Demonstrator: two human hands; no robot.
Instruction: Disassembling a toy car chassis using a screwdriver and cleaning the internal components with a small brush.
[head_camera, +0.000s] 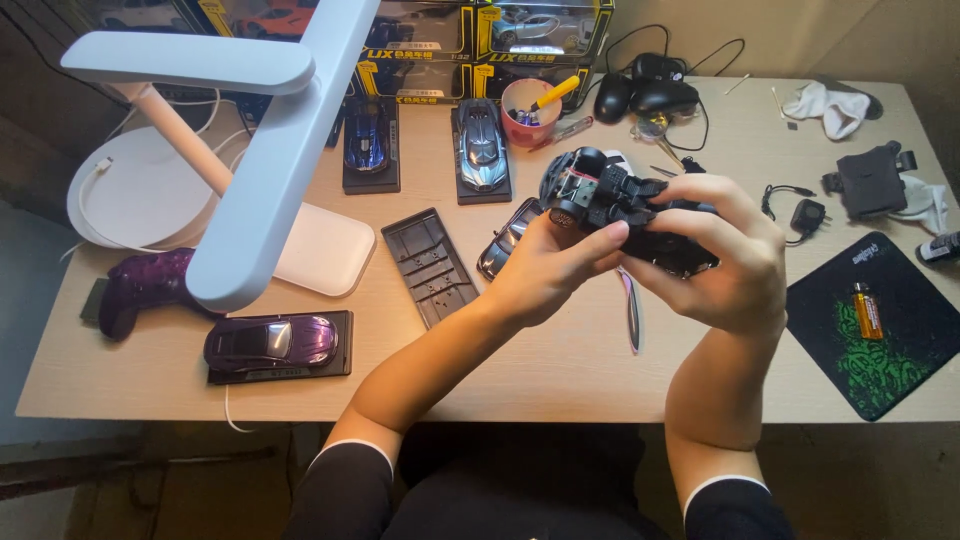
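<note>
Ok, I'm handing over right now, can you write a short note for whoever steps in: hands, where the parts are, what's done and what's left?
Left hand: grips the black model car chassis from the left, thumb on top.
Right hand: wraps the chassis from the right; held above the table.
Parts: a car body shell lies just behind the left hand; an empty black display base sits to its left.
Done: chassis is off its base, with no body on it.
Left: body and base remain apart from the chassis.
Nearby: purple car, blue car and silver car sit on their bases.
</note>
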